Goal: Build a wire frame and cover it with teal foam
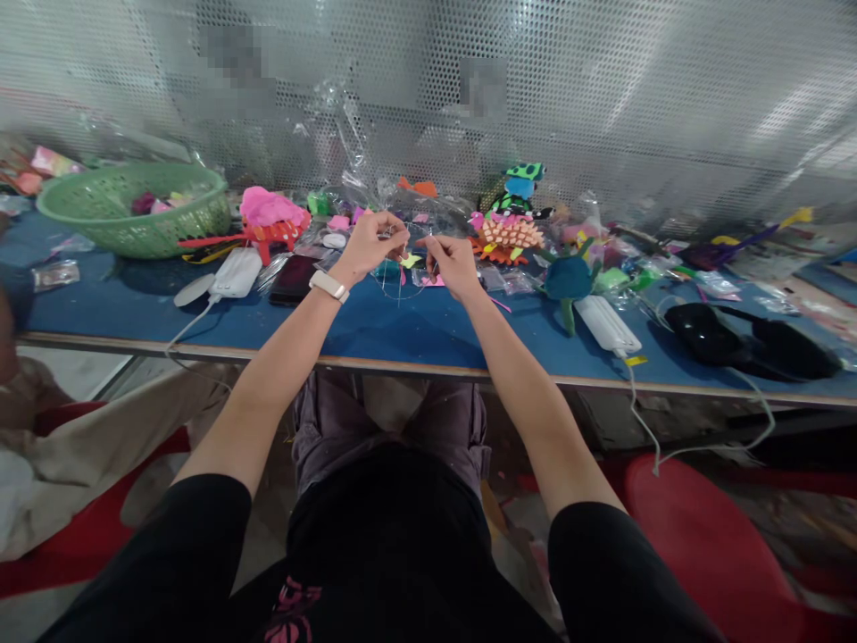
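My left hand [373,246], with a pale band on its wrist, is closed in a pinch above the middle of the blue table. A thin pale thread [400,293] hangs down from its fingertips, and part of it curves across toward my right hand [452,265]. Those fingers are also pinched together, a short gap to the right; what exactly sits between them is too small to make out. A small yellow star-shaped piece [411,260] shows between the two hands, with a small pink piece [403,278] just below it.
A green basket [134,237] stands at the left, near a pink and red foam figure [271,214]. White power banks [608,323] with cables, a dark blue figure [568,278] and a black object [750,339] lie right. Another person's leg [113,438] is at left.
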`<state>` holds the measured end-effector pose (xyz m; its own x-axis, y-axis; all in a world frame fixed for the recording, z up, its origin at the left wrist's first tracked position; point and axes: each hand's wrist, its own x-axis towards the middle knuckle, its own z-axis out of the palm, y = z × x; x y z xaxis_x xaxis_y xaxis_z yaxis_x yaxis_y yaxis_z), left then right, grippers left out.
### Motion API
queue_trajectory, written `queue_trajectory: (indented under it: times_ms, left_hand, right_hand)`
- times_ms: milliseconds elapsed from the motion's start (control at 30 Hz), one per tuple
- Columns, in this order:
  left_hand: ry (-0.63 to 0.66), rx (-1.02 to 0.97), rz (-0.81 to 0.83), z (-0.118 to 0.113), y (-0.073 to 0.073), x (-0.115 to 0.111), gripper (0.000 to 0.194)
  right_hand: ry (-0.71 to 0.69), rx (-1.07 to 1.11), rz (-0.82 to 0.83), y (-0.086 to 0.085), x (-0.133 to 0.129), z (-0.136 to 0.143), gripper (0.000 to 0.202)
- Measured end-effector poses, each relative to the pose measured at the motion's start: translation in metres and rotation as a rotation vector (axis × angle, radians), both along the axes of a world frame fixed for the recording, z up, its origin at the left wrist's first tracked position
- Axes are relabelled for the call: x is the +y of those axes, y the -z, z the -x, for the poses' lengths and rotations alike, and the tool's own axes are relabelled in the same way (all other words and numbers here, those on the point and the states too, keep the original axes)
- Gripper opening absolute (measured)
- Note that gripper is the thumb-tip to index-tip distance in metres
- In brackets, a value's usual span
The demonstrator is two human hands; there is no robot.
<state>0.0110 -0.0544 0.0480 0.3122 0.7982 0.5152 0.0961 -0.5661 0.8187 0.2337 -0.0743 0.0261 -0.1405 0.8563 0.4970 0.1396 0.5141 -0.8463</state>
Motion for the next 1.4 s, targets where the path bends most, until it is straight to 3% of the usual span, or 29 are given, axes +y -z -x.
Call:
queue_trajectory:
  times_ms: [133,400,567,700,900,1033,1200,1400]
  left_hand:
    - [-0.016,0.01,0.016,-0.001,-0.002,-0.002,0.037]
    - [-0.016,-0.152,0.137,-0.005,-0.001,-0.003,0.043]
    - [0.02,-0.193,0.189,-0.004,0.006,0.003,0.06]
    - [0.081,-0.148,0.254,-0.005,0.013,0.006,0.046]
    - [0.002,-0.169,0.178,-0.008,0.016,0.006,0.026]
    - [-0.089,-0.216,0.12,-0.008,0.017,0.01,0.028]
    - [-0.254,-0.455,0.042,-0.006,0.016,0.017,0.05]
    - [-0.252,-0.507,0.062,0.0,0.005,0.019,0.062]
  right_hand:
    - [0.011,-0.007,0.004,-0.001,-0.001,0.0,0.075]
    - [0.062,-0.015,0.054,-0.006,-0.007,0.003,0.072]
    - [0.238,0.126,0.018,-0.005,0.002,-0.006,0.078]
    - [0.285,0.222,-0.042,-0.005,0.006,-0.013,0.08]
    - [0.279,0.223,-0.003,-0.013,-0.001,-0.011,0.076]
    - [0.212,0.255,0.015,-0.011,-0.001,-0.013,0.069]
    - [0.18,0.244,0.042,-0.003,0.002,-0.015,0.055]
    - [-0.103,0.127,0.216,0.002,-0.002,-0.013,0.058]
